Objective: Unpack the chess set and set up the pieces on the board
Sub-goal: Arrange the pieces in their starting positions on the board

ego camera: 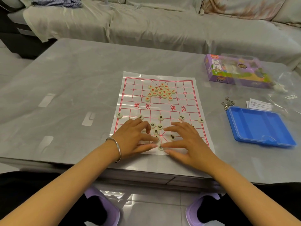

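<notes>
Currently, the left hand (135, 136) and right hand (184, 141) rest over the near half of the board (187, 103), fingers spread and loosely extended, gripping nothing. Fingertips of both touch one black-marked piece (161, 147) at the near edge. Red-marked pieces (160, 92) lie heaped on the far half.

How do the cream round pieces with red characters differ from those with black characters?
The cream round red-character pieces crowd in one cluster on the far half of the white plastic board; the cream round black-character pieces spread over the near half, five in a spaced row. They share shape and colour.
</notes>
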`<state>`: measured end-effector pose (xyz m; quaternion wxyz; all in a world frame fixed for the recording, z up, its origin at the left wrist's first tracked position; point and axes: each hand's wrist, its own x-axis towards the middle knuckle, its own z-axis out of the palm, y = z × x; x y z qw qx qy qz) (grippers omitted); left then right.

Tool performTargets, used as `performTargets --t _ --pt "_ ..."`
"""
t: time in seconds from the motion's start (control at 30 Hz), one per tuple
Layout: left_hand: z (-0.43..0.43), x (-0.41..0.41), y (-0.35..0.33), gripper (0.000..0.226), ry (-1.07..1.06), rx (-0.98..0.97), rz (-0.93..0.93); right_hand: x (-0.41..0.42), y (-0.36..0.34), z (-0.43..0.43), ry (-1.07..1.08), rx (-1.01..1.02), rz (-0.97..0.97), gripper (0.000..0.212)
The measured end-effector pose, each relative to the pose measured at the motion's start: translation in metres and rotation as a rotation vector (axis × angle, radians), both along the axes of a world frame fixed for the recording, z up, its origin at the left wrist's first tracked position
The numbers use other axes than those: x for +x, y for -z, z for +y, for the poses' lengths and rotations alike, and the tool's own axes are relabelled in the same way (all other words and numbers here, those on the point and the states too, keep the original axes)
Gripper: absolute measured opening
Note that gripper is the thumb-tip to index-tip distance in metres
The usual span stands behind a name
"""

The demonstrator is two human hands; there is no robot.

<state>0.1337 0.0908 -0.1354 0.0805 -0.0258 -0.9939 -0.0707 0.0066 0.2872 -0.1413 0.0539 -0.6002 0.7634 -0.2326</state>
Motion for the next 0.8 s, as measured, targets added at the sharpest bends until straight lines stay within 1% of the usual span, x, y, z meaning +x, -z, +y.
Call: performTargets --t 0.07,0.17,0.3,0.43,0.5,0.57,0.63,0.7,0.73,0.8 --pt "-0.003 0.001 0.005 0.059 0.034 -0.066 0.025 0.000 0.000 0.004 -0.008 0.035 0.016 0.035" --pt "-0.005 0.000 0.006 0.061 0.037 -0.106 0.020 -0.001 0.003 0.004 -0.001 0.050 0.017 0.037" --pt "-0.008 0.000 0.006 0.062 0.020 -0.095 0.024 -0.004 0.004 0.003 0.012 0.044 0.077 0.044" --pt "-0.007 0.000 0.001 0.060 -0.026 -0.033 0.016 -0.005 0.006 0.002 0.026 0.031 0.035 0.040" --pt "-0.005 0.002 -0.002 0.055 -0.051 0.020 -0.021 -0.006 0.007 0.002 0.076 -0.014 0.009 0.037" --pt "-0.006 0.004 -0.005 0.053 -0.078 0.092 -0.062 -0.009 0.008 0.003 0.155 -0.038 -0.005 0.040" --pt "-0.007 0.004 -0.004 0.042 -0.079 0.099 -0.046 -0.014 0.009 0.004 0.213 -0.009 0.009 0.041" --pt "-0.008 0.004 -0.003 0.028 -0.097 0.095 -0.024 -0.016 0.011 0.005 0.232 0.037 0.014 0.037" --pt "-0.009 0.004 -0.003 0.024 -0.113 0.098 -0.026 -0.017 0.012 0.005 0.233 0.045 0.012 0.034" --pt "-0.011 0.004 -0.004 0.023 -0.167 0.108 -0.047 -0.017 0.013 0.005 0.234 0.043 0.005 0.031"
